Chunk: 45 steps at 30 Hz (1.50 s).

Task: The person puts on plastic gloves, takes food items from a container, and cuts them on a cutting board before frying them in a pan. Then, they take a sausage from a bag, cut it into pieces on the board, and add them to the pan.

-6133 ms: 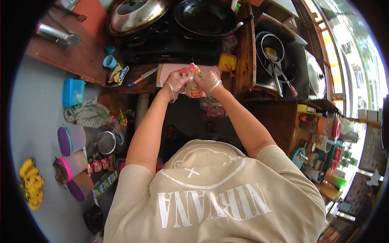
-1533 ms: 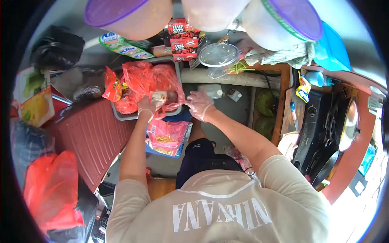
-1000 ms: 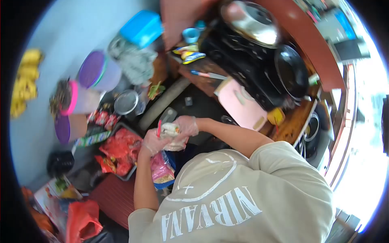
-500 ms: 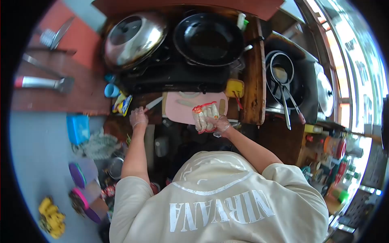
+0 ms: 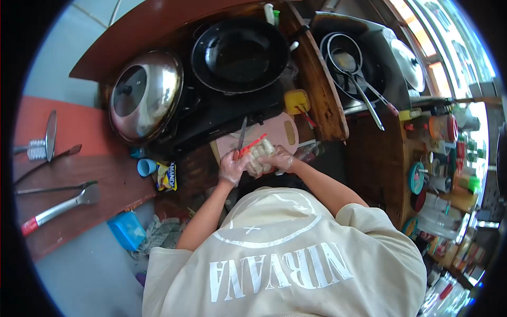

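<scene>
A clear plastic pack point(image 5: 260, 151) with red edging holds several pale, sausage-like pieces. It is over the near edge of the pink cutting board point(image 5: 274, 129). My gloved left hand point(image 5: 231, 167) is closed round a knife point(image 5: 243, 133), whose blade points up and away, and touches the left side of the pack. On the pack's right side, my gloved right hand point(image 5: 281, 159) grips it with bent fingers.
Beyond the board, a stove carries a black wok point(image 5: 240, 56) and a lidded pan point(image 5: 146, 98). A yellow container point(image 5: 297, 101) sits right of the stove. Blue cup point(image 5: 146, 167) and yellow packet point(image 5: 167, 176) lie left. Another wok point(image 5: 353, 68) holds strainers at the upper right.
My left hand has moved right with the knife and now meets the pack. The pack has come a little nearer my body in my right hand. The camera view has turned.
</scene>
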Tool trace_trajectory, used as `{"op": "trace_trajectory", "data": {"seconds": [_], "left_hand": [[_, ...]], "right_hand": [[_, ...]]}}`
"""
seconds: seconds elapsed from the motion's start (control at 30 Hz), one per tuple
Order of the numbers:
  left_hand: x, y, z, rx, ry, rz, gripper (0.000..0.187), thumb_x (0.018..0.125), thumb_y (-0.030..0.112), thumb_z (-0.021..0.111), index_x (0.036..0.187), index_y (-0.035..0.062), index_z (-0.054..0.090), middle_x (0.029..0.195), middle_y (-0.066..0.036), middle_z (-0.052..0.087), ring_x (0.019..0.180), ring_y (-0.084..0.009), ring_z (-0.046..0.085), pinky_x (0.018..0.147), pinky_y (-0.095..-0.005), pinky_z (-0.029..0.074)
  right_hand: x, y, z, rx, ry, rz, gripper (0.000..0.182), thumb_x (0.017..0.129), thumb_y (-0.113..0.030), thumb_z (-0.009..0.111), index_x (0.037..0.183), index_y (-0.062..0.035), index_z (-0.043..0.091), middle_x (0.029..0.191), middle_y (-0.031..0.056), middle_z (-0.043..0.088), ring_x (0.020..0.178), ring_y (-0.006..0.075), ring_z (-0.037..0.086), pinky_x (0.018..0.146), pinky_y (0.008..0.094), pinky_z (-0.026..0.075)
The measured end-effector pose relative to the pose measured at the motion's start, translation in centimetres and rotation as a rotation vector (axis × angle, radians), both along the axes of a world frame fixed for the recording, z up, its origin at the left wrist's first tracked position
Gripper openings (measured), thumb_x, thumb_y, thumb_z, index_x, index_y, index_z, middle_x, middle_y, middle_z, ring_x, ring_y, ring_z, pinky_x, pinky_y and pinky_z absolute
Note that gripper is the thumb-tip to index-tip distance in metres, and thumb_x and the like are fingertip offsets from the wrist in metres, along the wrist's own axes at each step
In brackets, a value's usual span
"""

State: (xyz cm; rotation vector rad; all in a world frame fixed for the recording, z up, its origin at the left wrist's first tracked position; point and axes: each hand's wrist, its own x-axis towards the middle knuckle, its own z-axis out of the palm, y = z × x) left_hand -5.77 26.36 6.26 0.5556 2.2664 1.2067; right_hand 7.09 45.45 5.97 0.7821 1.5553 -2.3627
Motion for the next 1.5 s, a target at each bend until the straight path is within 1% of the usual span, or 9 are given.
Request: {"op": "trace_trajectory", "data": {"seconds": [0.2, 0.27, 0.47, 0.53, 0.7, 1.03, 1.13, 1.27, 1.5], "left_hand": [[-1.9, 4.2, 3.0, 0.160, 0.106, -0.152, 0.026, 0.085, 0.022, 0.073, 0.074, 0.0006, 0.064, 0.064, -0.012, 0.060, 0.059, -0.0213, 0.058, 0.058, -0.0379, 0.045], [-2.1, 4.7, 4.2, 0.158, 0.476, -0.354, 0.024, 0.084, 0.020, 0.074, 0.075, 0.0003, 0.064, 0.065, -0.014, 0.061, 0.057, -0.0239, 0.058, 0.058, -0.0387, 0.045], [-0.6, 7.6, 6.5, 0.154, 0.128, -0.186, 0.026, 0.085, 0.025, 0.075, 0.089, -0.0003, 0.069, 0.072, -0.013, 0.064, 0.063, -0.0209, 0.059, 0.063, -0.0339, 0.047], [-0.4, 8.3, 6.8, 0.347, 0.070, -0.035, 0.028, 0.087, 0.024, 0.073, 0.101, -0.0004, 0.068, 0.081, -0.014, 0.067, 0.068, -0.0201, 0.060, 0.067, -0.0306, 0.048], [-1.0, 4.6, 11.4, 0.077, 0.467, -0.536, 0.029, 0.096, 0.024, 0.056, 0.122, 0.0157, 0.067, 0.100, -0.016, 0.070, 0.093, -0.0329, 0.068, 0.080, -0.0420, 0.054], [-1.2, 5.7, 13.8, -0.675, 0.449, -0.425, 0.026, 0.094, 0.030, 0.052, 0.113, 0.0235, 0.069, 0.101, -0.015, 0.070, 0.092, -0.0361, 0.067, 0.079, -0.0467, 0.055], [-2.6, 2.4, 14.4, -0.801, 0.353, -0.483, 0.026, 0.095, 0.032, 0.048, 0.109, 0.0237, 0.069, 0.103, -0.014, 0.070, 0.093, -0.0368, 0.067, 0.080, -0.0486, 0.054], [-3.1, -8.0, 4.3, -0.657, 0.365, -0.230, 0.026, 0.095, 0.032, 0.050, 0.117, 0.0254, 0.064, 0.100, -0.015, 0.069, 0.091, -0.0370, 0.067, 0.076, -0.0481, 0.055], [-4.8, -13.7, -5.1, -0.667, 0.677, -0.071, 0.040, 0.091, 0.023, 0.061, 0.131, 0.0204, 0.056, 0.101, -0.013, 0.066, 0.092, -0.0353, 0.063, 0.077, -0.0487, 0.052]], "right_hand": [[0.2, -0.5, 2.6, -0.050, 0.053, -0.138, 0.042, 0.084, -0.031, 0.074, 0.115, -0.0032, 0.067, 0.101, 0.0074, 0.070, 0.091, 0.0159, 0.066, 0.084, 0.0301, 0.052], [-0.2, 0.0, 3.5, -0.117, 0.105, -0.221, 0.031, 0.087, -0.022, 0.073, 0.112, -0.0050, 0.068, 0.099, 0.0029, 0.070, 0.090, 0.0135, 0.064, 0.082, 0.0292, 0.052], [-1.2, 2.1, 3.9, 0.555, 0.231, -0.272, 0.022, 0.089, -0.023, 0.070, 0.097, -0.0031, 0.074, 0.085, 0.0076, 0.073, 0.074, 0.0129, 0.065, 0.067, 0.0304, 0.053], [-1.4, 2.2, 4.2, 0.437, 0.201, -0.393, 0.024, 0.091, -0.025, 0.067, 0.092, -0.0017, 0.072, 0.081, 0.0092, 0.072, 0.071, 0.0148, 0.064, 0.066, 0.0331, 0.052], [-0.8, 5.5, 4.2, 0.737, 0.034, -0.538, 0.028, 0.095, -0.031, 0.062, 0.091, -0.0046, 0.071, 0.081, 0.0138, 0.070, 0.073, 0.0260, 0.067, 0.070, 0.0368, 0.051], [-1.5, 6.8, 5.9, 0.972, 0.389, -0.200, 0.023, 0.097, -0.020, 0.056, 0.091, -0.0026, 0.069, 0.080, 0.0163, 0.064, 0.072, 0.0348, 0.062, 0.067, 0.0363, 0.049], [-2.6, 6.6, 3.8, 0.937, 0.297, -0.322, 0.023, 0.097, -0.021, 0.058, 0.086, -0.0023, 0.066, 0.072, 0.0128, 0.061, 0.068, 0.0256, 0.061, 0.065, 0.0339, 0.047], [-2.8, 6.7, 1.0, 0.629, 0.086, -0.539, 0.029, 0.097, -0.027, 0.061, 0.094, 0.0000, 0.069, 0.082, 0.0028, 0.068, 0.076, 0.0082, 0.057, 0.070, 0.0281, 0.048], [-2.3, 6.9, 0.4, 0.440, -0.046, -0.548, 0.031, 0.097, -0.029, 0.062, 0.099, 0.0006, 0.070, 0.086, 0.0038, 0.069, 0.078, 0.0095, 0.059, 0.073, 0.0273, 0.049]]}}
